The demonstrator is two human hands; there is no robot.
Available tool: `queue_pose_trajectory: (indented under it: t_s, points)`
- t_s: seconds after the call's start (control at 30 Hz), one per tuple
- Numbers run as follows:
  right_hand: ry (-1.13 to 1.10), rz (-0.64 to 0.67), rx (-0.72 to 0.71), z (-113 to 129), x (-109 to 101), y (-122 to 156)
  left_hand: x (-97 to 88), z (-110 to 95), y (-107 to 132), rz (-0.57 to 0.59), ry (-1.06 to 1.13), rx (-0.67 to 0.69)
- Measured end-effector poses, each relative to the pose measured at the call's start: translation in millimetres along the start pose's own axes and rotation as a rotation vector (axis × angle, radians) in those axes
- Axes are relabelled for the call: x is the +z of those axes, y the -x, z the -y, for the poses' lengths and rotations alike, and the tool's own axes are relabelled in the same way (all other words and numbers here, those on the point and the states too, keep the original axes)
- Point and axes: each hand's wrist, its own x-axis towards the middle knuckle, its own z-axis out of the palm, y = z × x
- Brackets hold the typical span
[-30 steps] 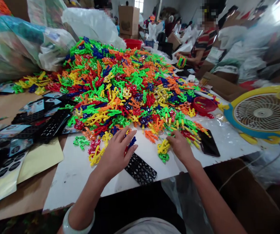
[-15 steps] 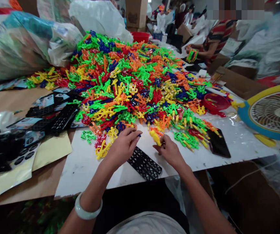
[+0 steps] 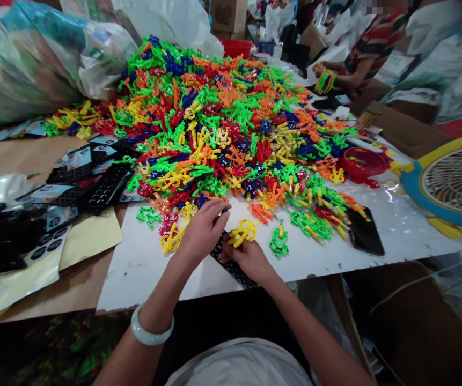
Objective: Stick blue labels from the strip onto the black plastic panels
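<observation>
A big heap of small plastic pieces [image 3: 222,112] in green, orange, red, yellow and blue covers the white board [image 3: 134,268]. My left hand [image 3: 203,231] rests at the heap's near edge, fingers curled on pieces there. My right hand [image 3: 250,260] grips a yellow piece [image 3: 242,234] over a black grid tray [image 3: 231,265], which both hands partly hide. A loose green piece [image 3: 279,242] lies just to the right.
Black grid trays and printed cards [image 3: 73,185] lie at the left. Large plastic bags [image 3: 33,53] stand behind. A black phone [image 3: 364,231], a red bowl [image 3: 363,162] and a yellow-blue fan [image 3: 452,182] are at the right. Another person [image 3: 355,64] works at the far end.
My right hand left the heap's edge with a yellow piece and came back left over the black tray. My left hand stayed at the heap and curled its fingers. The view tilted down.
</observation>
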Motion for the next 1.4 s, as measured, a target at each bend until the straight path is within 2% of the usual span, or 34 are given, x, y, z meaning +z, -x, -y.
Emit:
queue_pose_trajectory:
  t_s: [0.07,0.23,0.3,0.43,0.5,0.57,0.63,0.73,0.83,0.9,0.97,1.03,1.13,1.23,1.3,1.4]
  points:
    - [0.017,-0.001,0.000,-6,10,-2,-1.6,1,-1,0.029,0.002,0.010]
    - [0.578,-0.170,-0.223,-21,26,-11,-7.1,4,-2,0.043,0.005,0.032]
    - [0.679,-0.232,-0.257,-23,33,-15,-10.5,3,1,0.053,-0.008,0.055]
    - [0.764,-0.209,-0.260,-18,44,-19,-16.7,-3,9,0.157,-0.140,0.049]
    - [0.781,-0.138,-0.281,-11,37,-17,-17.3,-4,11,0.164,-0.221,0.031]
    - [0.768,-0.105,-0.301,-2,13,-12,-16.3,-3,11,0.143,-0.256,0.022]
    - [0.799,-0.168,-0.328,7,-28,-4,-15.1,-1,10,0.136,-0.246,0.028]
    - [1.182,-0.377,-0.410,15,-101,4,-14.2,1,8,0.134,-0.187,0.046]
    - [1.465,-0.307,-0.417,16,-153,9,-13.0,2,7,0.109,-0.110,0.044]
    - [1.487,-0.242,-0.409,13,-165,11,-11.2,2,7,0.083,-0.089,0.033]
    - [1.420,-0.232,-0.414,8,-160,12,-9.0,4,7,0.063,-0.091,0.020]
    - [1.227,-0.279,-0.414,3,-141,10,-7.1,5,7,0.052,-0.092,0.016]
    - [0.754,-0.322,-0.347,-4,-93,4,-5.6,7,7,0.047,-0.094,0.026]
    - [0.442,-0.227,-0.293,-7,-39,-6,-5.4,6,6,0.043,-0.106,0.037]
    - [0.401,-0.201,-0.272,-8,-14,-12,-5.2,6,6,0.040,-0.110,0.035]
    - [0.502,-0.274,-0.247,-7,5,-18,-4.5,6,7,0.027,-0.102,0.020]
